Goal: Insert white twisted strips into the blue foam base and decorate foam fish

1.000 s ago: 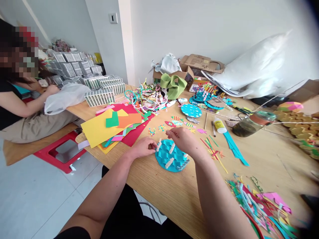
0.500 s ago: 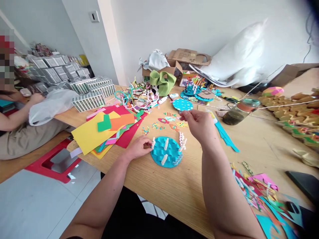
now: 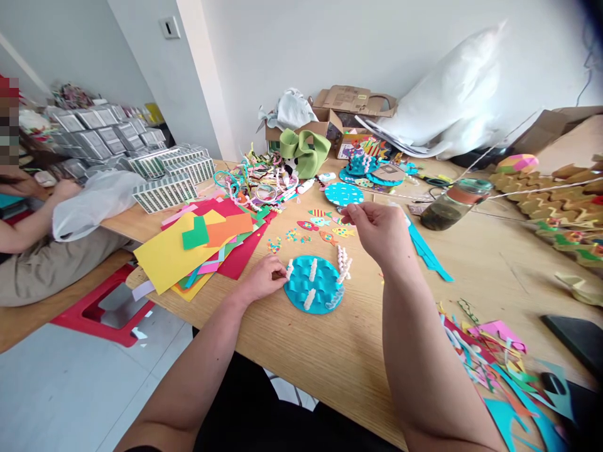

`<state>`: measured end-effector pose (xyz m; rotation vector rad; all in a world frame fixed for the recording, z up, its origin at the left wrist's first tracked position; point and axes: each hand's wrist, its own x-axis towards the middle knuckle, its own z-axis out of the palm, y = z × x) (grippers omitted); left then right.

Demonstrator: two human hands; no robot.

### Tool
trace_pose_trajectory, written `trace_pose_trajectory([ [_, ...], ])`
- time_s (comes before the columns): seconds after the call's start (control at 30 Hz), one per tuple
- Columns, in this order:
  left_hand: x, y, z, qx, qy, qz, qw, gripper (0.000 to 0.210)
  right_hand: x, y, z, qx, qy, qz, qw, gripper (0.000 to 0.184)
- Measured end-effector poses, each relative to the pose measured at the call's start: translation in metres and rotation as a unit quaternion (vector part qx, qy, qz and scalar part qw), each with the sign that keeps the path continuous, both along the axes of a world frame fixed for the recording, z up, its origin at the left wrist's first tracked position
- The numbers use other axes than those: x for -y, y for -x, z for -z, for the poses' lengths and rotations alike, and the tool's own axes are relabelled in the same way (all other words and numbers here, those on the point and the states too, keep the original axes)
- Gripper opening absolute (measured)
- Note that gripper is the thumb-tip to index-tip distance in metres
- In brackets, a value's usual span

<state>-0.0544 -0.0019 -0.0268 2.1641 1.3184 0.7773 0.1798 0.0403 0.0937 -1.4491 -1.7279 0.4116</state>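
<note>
A round blue paper disc lies on the table in front of me, with curled blue strips and white fuzzy pieces on it. At its left edge, beside one upright white piece, my left hand is closed with thumb and fingertips on the rim. Above the table, behind and right of the disc, my right hand is raised in a pinch; what it holds, if anything, is too small to make out. White twisted pieces stand at the disc's right edge. Several paper fish lie beyond it.
Coloured paper sheets are spread at the left. A lidded glass jar stands at the right, near egg-carton strips. Paper scraps lie front right. Another person's hand shows at far left, near a plastic bag.
The view has shifted slightly. My right hand stays raised in its pinch, and my left hand remains at the disc's left edge.
</note>
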Motion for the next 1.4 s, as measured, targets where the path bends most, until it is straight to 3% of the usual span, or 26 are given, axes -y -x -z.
trace_pose_trajectory([
  [0.8,-0.0001,-0.0045,0.0046,-0.034,-0.064,0.0,0.997,0.01,0.0027,0.0064,-0.0018,0.012,0.005,0.001,1.0,0.035],
  [1.4,-0.0002,-0.003,0.0054,-0.072,-0.087,0.038,0.993,0.012,0.0023,0.0057,-0.0015,0.009,0.0,-0.001,1.0,0.035],
])
